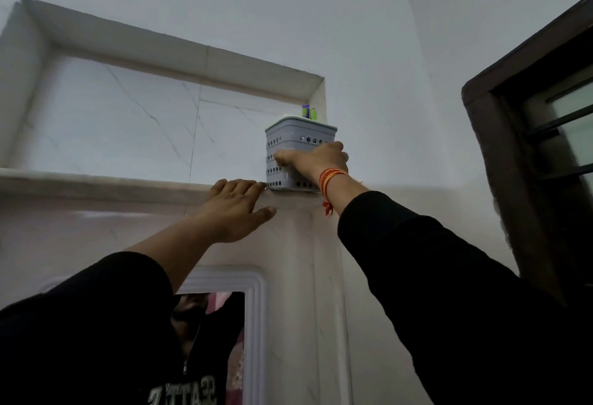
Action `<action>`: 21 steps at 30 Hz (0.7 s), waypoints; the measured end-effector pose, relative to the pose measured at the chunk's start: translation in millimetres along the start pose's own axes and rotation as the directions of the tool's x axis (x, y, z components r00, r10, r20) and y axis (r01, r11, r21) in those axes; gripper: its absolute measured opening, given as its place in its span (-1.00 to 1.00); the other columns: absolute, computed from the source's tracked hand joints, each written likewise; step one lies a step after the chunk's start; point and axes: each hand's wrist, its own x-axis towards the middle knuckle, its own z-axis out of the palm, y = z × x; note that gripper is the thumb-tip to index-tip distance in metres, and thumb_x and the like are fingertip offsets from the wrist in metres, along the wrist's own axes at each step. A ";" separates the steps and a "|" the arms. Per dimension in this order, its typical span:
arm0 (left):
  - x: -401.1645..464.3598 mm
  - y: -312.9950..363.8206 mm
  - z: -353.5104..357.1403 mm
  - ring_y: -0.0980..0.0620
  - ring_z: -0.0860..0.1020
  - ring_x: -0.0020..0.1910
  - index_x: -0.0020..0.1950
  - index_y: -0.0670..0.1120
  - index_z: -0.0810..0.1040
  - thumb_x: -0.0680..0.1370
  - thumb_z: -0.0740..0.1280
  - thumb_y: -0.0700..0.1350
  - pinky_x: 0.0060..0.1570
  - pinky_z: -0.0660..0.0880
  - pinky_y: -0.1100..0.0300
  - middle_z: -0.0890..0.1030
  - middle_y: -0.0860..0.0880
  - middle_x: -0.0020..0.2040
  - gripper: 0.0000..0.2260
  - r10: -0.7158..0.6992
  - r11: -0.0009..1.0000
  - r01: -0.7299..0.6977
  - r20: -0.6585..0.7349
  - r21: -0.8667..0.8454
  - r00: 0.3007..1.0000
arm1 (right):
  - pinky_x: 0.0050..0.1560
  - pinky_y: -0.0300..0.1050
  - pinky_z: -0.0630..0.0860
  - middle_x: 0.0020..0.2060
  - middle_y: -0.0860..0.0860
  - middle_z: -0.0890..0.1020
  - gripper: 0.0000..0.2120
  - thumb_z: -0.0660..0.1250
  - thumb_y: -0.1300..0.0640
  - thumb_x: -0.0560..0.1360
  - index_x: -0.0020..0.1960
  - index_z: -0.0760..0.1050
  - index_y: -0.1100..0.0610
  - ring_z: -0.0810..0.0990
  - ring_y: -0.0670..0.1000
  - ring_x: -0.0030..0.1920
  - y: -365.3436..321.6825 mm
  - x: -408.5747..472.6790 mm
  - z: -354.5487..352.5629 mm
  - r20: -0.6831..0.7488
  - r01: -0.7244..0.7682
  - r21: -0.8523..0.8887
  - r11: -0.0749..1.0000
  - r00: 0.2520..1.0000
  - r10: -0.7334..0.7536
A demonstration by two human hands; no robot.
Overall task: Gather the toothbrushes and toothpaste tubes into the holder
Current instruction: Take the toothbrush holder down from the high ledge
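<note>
A grey perforated holder (300, 136) stands on a high tiled ledge (96, 180), at the right end of a wall niche. Purple and green tips (308, 112) poke above its rim; I cannot tell whether they are toothbrushes or tubes. My right hand (316, 159), with an orange thread at the wrist, grips the holder's front face, thumb on the left side. Beside the holder's lower left corner, my left hand (237, 208) rests flat on the ledge's edge, fingers spread and holding nothing. The holder's inside is hidden from below.
The niche (128, 109) has marble-look tiles and a pale frame. A dark wooden window frame (526, 135) with bars stands at the right. Below is a white-framed mirror (253, 324) that reflects a person in a black top.
</note>
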 end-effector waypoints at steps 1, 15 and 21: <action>-2.0 -0.6 -2.2 -0.04 0.06 0.64 0.65 0.02 0.09 0.64 0.00 0.31 0.59 -0.08 -0.03 0.17 -0.03 0.64 -0.35 -0.005 0.999 0.006 0.012 -0.043 1.000 | -0.08 -0.04 0.47 0.19 0.11 0.39 0.07 0.62 -0.26 0.18 0.45 0.20 0.20 0.41 0.08 0.01 -1.5 -5.0 -6.0 0.002 -0.002 0.004 1.000 1.000 0.002; -131.1 13.3 48.4 -0.05 0.34 0.49 0.56 -0.02 0.31 0.64 0.23 0.17 0.45 0.33 -0.01 0.32 -0.05 0.55 -0.47 -0.083 0.833 0.128 0.108 -0.538 0.991 | 0.03 -0.04 0.62 0.07 -0.01 0.50 -0.06 0.71 -0.15 0.09 0.17 0.17 0.12 0.55 0.04 0.04 53.9 -164.2 -30.9 0.080 -0.025 -0.032 0.999 0.996 0.028; -238.1 20.3 116.8 -0.03 0.53 0.21 0.29 -0.08 0.57 0.39 0.18 0.27 0.21 0.50 0.00 0.57 -0.05 0.21 -0.38 -0.044 0.782 0.178 0.232 -0.598 0.972 | -0.03 -0.07 0.61 0.03 -0.09 0.45 0.01 0.73 -0.15 0.02 0.20 0.17 0.10 0.51 -0.02 -0.01 142.8 -269.7 0.7 0.072 -0.101 -0.073 0.992 0.992 0.106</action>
